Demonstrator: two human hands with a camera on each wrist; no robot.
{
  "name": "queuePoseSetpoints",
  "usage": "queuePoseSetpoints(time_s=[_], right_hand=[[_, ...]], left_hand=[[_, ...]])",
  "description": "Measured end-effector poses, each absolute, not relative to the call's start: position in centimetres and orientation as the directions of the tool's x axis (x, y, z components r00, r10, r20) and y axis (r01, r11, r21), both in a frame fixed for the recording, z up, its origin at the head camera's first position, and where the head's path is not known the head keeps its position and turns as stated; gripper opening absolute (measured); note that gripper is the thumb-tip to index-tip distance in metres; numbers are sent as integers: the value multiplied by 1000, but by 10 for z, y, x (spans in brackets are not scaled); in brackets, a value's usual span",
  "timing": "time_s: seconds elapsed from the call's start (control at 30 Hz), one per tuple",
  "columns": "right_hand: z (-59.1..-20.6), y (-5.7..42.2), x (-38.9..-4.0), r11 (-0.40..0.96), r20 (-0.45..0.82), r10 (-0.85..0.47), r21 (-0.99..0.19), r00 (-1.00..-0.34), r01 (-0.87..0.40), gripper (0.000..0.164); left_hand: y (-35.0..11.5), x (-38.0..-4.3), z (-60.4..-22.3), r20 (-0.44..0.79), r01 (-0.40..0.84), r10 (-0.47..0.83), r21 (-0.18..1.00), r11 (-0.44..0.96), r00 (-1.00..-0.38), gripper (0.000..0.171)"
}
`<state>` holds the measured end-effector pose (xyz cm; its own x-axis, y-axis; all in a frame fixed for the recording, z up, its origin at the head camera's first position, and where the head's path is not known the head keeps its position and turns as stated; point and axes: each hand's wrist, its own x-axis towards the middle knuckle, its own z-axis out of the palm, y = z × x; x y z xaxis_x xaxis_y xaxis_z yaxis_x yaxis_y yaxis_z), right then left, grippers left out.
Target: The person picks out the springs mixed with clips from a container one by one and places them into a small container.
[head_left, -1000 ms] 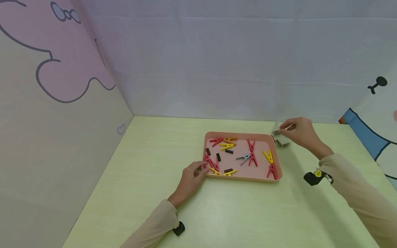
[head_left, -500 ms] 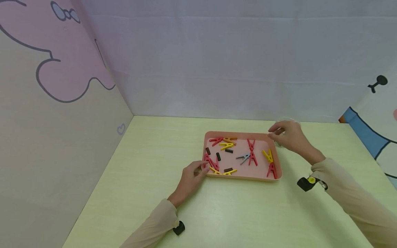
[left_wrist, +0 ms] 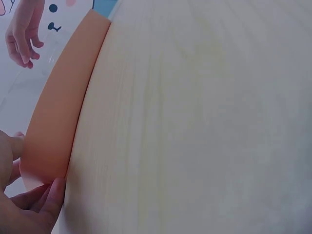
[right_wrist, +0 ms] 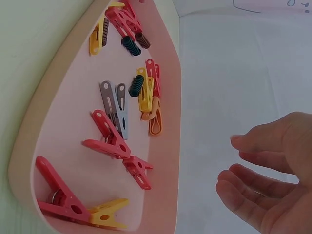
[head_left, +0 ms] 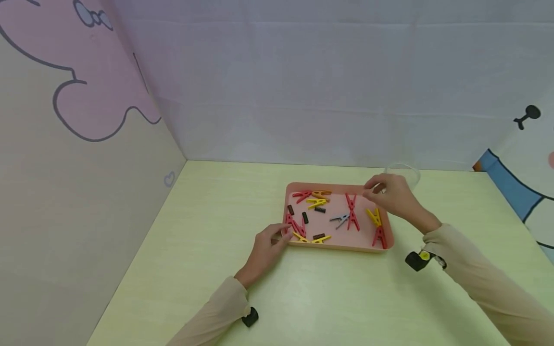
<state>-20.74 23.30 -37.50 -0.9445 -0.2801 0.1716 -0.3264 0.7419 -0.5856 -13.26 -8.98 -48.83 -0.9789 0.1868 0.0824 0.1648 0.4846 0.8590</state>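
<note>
A pink tray (head_left: 342, 248) holds red clothespins (head_left: 378, 237), yellow clothespins (head_left: 373, 217), a grey clothespin (right_wrist: 115, 108), an orange clothespin (right_wrist: 155, 117) and several small dark coils (right_wrist: 130, 46). At its near left corner my left hand (head_left: 265, 251) pinches the tray wall, thumb low on the outside. Over the far right corner hovers my right hand (head_left: 393, 196). Its thumb and fingers stand apart with nothing between them in the right wrist view. Some clothespins lie end to end in pairs.
Behind the right hand stands a clear container (head_left: 414, 177), mostly hidden apart from its round rim. A pale wall (head_left: 281, 96) rises at the table's back edge, and side panels with cartoon drawings flank the table (head_left: 207, 206).
My right hand has moved left from the clear container to the tray's far right corner. The left hand keeps its hold, and the tray's contents look the same.
</note>
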Motion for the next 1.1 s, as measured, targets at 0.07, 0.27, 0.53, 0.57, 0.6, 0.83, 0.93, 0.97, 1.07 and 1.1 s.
queuePoseSetpoints(time_s=[0.07,0.27,0.53,0.57,0.6,0.83,0.93,0.97,1.07,1.1], right_hand=[[-376,230,-207,741,163,-281,-590,-946,-322,10],[-378,222,-204,735,148,-286,-601,-947,-315,9],[-386,211,-207,735,124,-298,-603,-946,-310,9],[-387,210,-207,737,117,-297,-604,-948,-305,10],[-388,209,-207,737,110,-294,-606,-949,-299,10],[-398,198,-212,745,68,-289,-610,-955,-269,12],[-402,193,-214,766,58,-287,-585,-956,-266,12],[-403,191,-214,777,56,-287,-570,-956,-267,13],[-404,185,-215,818,50,-280,-509,-959,-266,11],[-404,183,-215,826,41,-281,-498,-959,-264,11]], left_hand=[[-90,-133,-489,78,161,186,859,485,-979,39],[-90,-133,-489,76,161,189,857,490,-979,40],[-90,-134,-490,81,166,191,859,485,-978,40],[-90,-134,-491,82,167,192,859,483,-978,40],[-91,-134,-491,84,168,192,860,481,-978,40],[-91,-134,-491,89,171,187,858,484,-978,39],[-91,-134,-490,90,171,187,861,478,-978,39],[-91,-134,-490,88,168,186,862,479,-979,39],[-90,-133,-489,83,164,186,863,478,-979,39],[-90,-133,-489,83,164,186,863,477,-979,39]])
